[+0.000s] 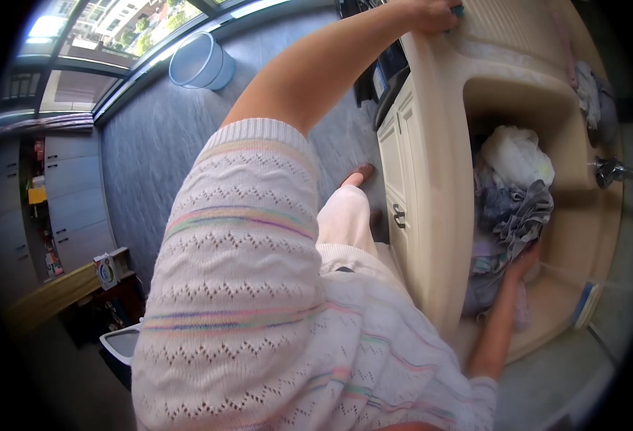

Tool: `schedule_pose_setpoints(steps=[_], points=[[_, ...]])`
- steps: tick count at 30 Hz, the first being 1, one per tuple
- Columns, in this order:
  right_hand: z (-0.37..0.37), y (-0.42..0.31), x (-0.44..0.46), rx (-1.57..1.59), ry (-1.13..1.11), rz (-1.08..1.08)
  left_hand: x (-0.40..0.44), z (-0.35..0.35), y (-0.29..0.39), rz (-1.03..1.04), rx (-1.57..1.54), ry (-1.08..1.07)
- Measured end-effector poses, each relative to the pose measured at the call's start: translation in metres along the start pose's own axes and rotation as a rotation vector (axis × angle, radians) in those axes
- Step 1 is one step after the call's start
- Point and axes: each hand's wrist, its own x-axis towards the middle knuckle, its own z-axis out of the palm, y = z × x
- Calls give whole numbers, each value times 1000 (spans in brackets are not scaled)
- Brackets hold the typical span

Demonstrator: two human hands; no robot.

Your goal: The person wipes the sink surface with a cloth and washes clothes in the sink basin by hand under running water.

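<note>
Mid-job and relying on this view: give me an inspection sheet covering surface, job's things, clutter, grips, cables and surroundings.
Surface: beige counter with sunken basin and ridged section.
Job's things: grey cloth and white bundle, piled in the basin.
Clutter: bunched cloth beside the basin.
Grips: left grip near the ridged section, a small teal thing by it, unclear whether held; right grip at the grey cloth, fingers partly hidden.
Cables: nothing seen.
Surroundings: blue bucket on grey floor.
</note>
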Motion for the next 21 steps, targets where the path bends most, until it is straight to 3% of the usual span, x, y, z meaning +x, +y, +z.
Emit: schedule_pose_setpoints(steps=[10, 14, 21], points=[[3, 9, 4, -61, -13, 95, 11, 1, 7, 1, 39, -73], [10, 22, 2, -154, 23, 94, 38, 34, -5, 70, 112, 104], [28, 74, -4, 282, -26, 326, 69, 52, -13, 172, 87, 79]])
